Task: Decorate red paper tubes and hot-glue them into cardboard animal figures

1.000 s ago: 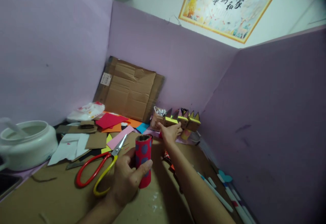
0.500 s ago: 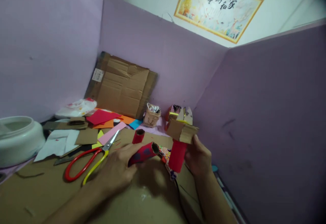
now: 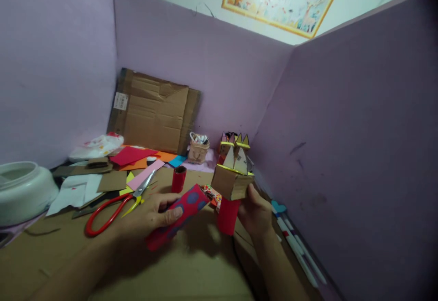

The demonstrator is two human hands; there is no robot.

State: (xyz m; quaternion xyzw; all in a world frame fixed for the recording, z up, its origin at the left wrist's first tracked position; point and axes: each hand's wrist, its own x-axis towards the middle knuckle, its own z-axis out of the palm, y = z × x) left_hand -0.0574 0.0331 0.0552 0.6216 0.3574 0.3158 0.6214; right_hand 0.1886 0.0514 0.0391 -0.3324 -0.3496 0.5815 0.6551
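Note:
My left hand is wrapped round a red tube with purple spots, tilted up to the right. In my right hand is a cardboard piece with a box-like body, a yellow strip and two pointed grey peaks on top, and a red part hanging below. The upper end of the spotted tube is close to this piece; whether they touch I cannot tell. A shorter red tube stands upright behind my left hand. Scissors with red and yellow handles lie to the left.
Coloured paper and cardboard scraps lie at the back left, beside a white pot. A small basket and similar peaked pieces stand at the back. White sticks lie along the right wall. A black cable runs toward the front.
The spotted tube now shows more of its length, with my left thumb across it. My right hand has turned the cardboard piece, so its peaks and yellow strip show more. The view has shifted.

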